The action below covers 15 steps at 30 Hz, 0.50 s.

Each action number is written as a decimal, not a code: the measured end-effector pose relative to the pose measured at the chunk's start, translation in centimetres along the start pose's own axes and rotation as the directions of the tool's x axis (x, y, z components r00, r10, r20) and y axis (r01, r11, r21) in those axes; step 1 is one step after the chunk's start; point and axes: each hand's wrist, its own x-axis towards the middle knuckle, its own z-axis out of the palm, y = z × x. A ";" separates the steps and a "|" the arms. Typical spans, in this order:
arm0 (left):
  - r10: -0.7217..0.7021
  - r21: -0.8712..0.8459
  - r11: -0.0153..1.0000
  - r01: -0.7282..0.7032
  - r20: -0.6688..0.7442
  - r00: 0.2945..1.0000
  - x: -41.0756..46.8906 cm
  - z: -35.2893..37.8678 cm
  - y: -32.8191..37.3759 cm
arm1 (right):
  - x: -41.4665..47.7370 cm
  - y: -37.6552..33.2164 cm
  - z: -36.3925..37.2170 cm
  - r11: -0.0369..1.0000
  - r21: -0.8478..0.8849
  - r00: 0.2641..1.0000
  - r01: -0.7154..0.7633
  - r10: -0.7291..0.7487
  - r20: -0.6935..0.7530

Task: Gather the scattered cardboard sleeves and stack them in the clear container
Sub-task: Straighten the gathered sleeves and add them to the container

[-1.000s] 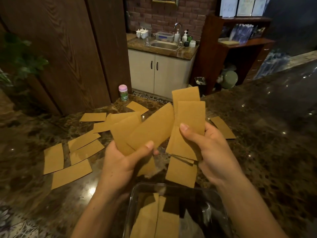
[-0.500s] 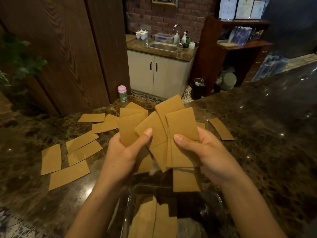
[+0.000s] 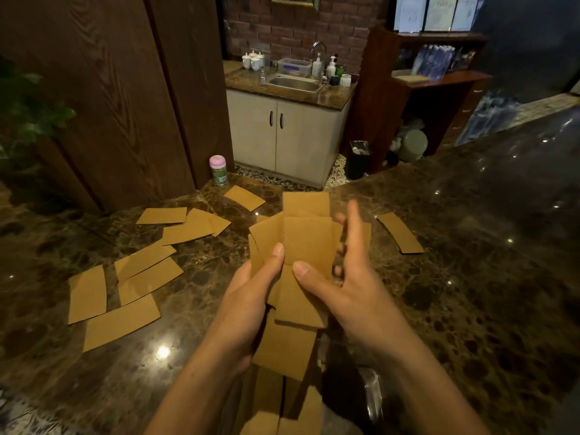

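Observation:
Both hands hold one bunch of brown cardboard sleeves (image 3: 306,246) upright above the counter. My left hand (image 3: 251,296) grips the bunch from the left, thumb on its front. My right hand (image 3: 342,284) presses it from the right, thumb on the front and fingers spread along the edge. Below my wrists the clear container (image 3: 373,400) shows at the bottom edge, with sleeves (image 3: 282,416) lying inside. Several loose sleeves lie scattered on the counter at left (image 3: 120,321), (image 3: 147,279), (image 3: 188,229), one further back (image 3: 244,198) and one at right (image 3: 400,232).
The dark marble counter (image 3: 470,277) stretches to the right. A pink-lidded jar (image 3: 218,170) stands at its far edge by a wooden panel. Beyond are a sink cabinet (image 3: 285,136), a black bin (image 3: 357,160) and a wooden shelf (image 3: 439,80).
The two fanned handfuls of sleeves have been brought together into one squared bunch, and both hands have come closer together over the container.

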 end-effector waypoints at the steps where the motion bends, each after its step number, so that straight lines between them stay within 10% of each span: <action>1: -0.027 0.013 1.000 0.027 0.012 1.000 -0.1 -0.2 -0.1 | 0.0 -0.3 -0.7 0.999 -0.034 1.000 0.019 -0.019 -0.005; 15: 0.037 -0.134 0.990 -0.038 -0.009 0.999 -0.6 0.1 0.1 | -1.4 0.5 0.0 0.742 0.646 0.947 -0.179 0.308 -0.091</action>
